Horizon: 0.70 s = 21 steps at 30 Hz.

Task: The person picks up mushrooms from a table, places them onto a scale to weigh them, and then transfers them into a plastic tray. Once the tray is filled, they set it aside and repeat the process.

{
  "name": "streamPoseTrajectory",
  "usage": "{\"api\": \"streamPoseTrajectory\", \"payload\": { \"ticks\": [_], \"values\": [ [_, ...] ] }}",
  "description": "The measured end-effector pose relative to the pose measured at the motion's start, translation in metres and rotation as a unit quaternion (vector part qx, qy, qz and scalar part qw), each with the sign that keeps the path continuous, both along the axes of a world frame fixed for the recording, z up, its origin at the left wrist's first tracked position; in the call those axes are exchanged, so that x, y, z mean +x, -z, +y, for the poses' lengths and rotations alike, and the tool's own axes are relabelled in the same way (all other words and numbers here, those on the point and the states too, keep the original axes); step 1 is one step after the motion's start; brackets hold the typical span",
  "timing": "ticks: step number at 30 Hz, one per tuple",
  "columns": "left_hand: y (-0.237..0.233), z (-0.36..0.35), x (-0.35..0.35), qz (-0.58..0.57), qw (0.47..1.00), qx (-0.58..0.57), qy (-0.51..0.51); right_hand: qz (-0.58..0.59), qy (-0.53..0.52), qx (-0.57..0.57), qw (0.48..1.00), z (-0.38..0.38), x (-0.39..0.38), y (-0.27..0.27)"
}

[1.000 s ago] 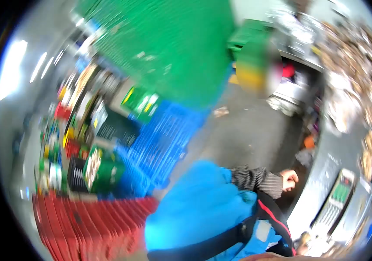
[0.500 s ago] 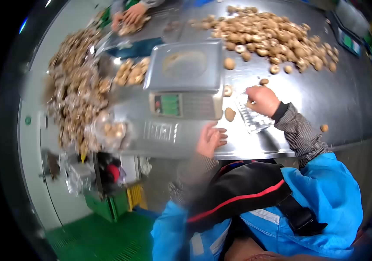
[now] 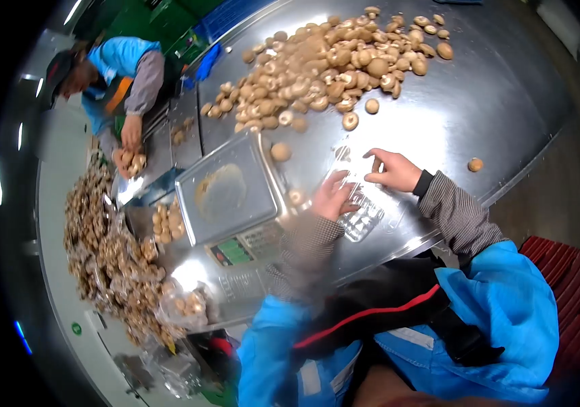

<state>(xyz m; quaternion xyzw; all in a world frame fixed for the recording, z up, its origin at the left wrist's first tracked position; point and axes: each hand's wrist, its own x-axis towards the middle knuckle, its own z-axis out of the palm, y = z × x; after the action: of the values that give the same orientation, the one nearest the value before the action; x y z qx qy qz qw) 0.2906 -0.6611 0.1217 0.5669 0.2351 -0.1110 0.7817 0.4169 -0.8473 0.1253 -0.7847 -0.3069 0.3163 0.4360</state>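
Note:
A clear plastic tray (image 3: 364, 222) lies on the steel table in front of me. My left hand (image 3: 334, 197) reaches over the tray's left side, fingers apart and nothing visible in them. At its right edge is my right hand (image 3: 395, 171), with thumb and forefinger spread and the other fingers curled in; no object shows between them. A shiitake mushroom (image 3: 343, 153) sits just beyond the tray. Left of my left hand stands a weighing scale (image 3: 225, 193), a mushroom (image 3: 280, 151) beside its plate.
A large heap of mushrooms (image 3: 330, 64) covers the far table (image 3: 500, 88). A single mushroom (image 3: 475, 165) lies to the right. Bagged mushrooms (image 3: 110, 258) pile up on the left, where another person (image 3: 124, 74) handles mushrooms. Another clear tray (image 3: 239, 285) rests before the scale.
My view has swung round, bringing the other person's upper body into sight. My left hand has moved from the table edge onto the tray. My right thumb and forefinger have spread apart.

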Motion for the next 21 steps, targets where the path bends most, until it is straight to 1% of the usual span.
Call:
{"api": "streamPoseTrajectory", "payload": {
  "ticks": [1, 2, 3, 4, 5, 6, 8, 9, 10, 11, 12, 13, 15, 16, 17, 18, 19, 20, 21],
  "values": [
    [0.006, -0.002, 0.014, -0.029, 0.999, 0.011, 0.02, 0.143, 0.031, 0.035, 0.989, -0.012, 0.012, 0.007],
    [0.009, -0.002, 0.03, -0.058, 0.997, 0.022, 0.04, 0.281, 0.06, 0.072, 0.955, -0.025, 0.023, 0.014],
    [0.006, -0.002, 0.045, -0.039, 0.992, 0.12, 0.025, 0.243, 0.152, 0.074, 0.955, -0.04, 0.039, 0.021],
    [0.009, 0.004, 0.062, -0.033, 0.994, 0.107, 0.019, 0.205, 0.243, 0.073, 0.945, -0.056, 0.056, 0.031],
    [0.014, 0.015, 0.078, -0.025, 0.995, 0.094, 0.012, 0.098, 0.31, 0.033, 0.945, -0.074, 0.079, 0.045],
    [0.019, 0.027, 0.095, -0.019, 0.997, 0.08, 0.005, -0.011, 0.372, -0.008, 0.928, -0.092, 0.106, 0.061],
    [0.039, 0.05, 0.131, -0.028, 0.977, 0.206, 0.055, -0.164, 0.409, -0.128, 0.889, -0.124, 0.158, 0.088],
    [0.054, 0.061, 0.149, -0.031, 0.96, 0.268, 0.078, -0.199, 0.41, -0.168, 0.874, -0.124, 0.177, 0.096],
    [0.065, 0.068, 0.172, 0.015, 0.956, 0.285, 0.066, -0.232, 0.41, -0.208, 0.857, -0.123, 0.19, 0.099],
    [0.076, 0.074, 0.192, 0.015, 0.942, 0.327, 0.07, -0.191, 0.392, -0.217, 0.873, -0.115, 0.203, 0.104],
    [0.066, 0.068, 0.202, 0.0, 0.938, 0.342, 0.061, -0.213, 0.375, -0.208, 0.878, -0.102, 0.215, 0.118],
    [0.055, 0.062, 0.211, -0.016, 0.932, 0.358, 0.051, -0.208, 0.365, -0.179, 0.89, -0.086, 0.219, 0.124],
    [0.031, 0.035, 0.219, -0.042, 0.969, 0.243, -0.028, -0.209, 0.336, -0.12, 0.911, -0.05, 0.219, 0.122],
    [0.03, 0.033, 0.222, -0.031, 0.963, 0.265, -0.029, -0.214, 0.318, -0.09, 0.919, -0.034, 0.214, 0.119],
    [0.03, 0.032, 0.226, -0.019, 0.958, 0.286, -0.029, -0.185, 0.287, -0.055, 0.938, -0.02, 0.211, 0.123],
    [0.028, 0.036, 0.229, 0.01, 0.946, 0.323, -0.003, -0.157, 0.254, -0.019, 0.954, -0.004, 0.209, 0.128],
    [0.028, 0.039, 0.23, 0.041, 0.932, 0.359, 0.022, -0.129, 0.252, -0.013, 0.959, 0.013, 0.204, 0.13],
    [0.04, 0.043, 0.231, 0.027, 0.918, 0.395, 0.03, -0.1, 0.249, -0.008, 0.963, 0.031, 0.198, 0.132],
    [0.06, 0.049, 0.23, 0.013, 0.902, 0.43, 0.038, -0.139, 0.265, -0.014, 0.954, 0.045, 0.192, 0.14]
  ]
}}
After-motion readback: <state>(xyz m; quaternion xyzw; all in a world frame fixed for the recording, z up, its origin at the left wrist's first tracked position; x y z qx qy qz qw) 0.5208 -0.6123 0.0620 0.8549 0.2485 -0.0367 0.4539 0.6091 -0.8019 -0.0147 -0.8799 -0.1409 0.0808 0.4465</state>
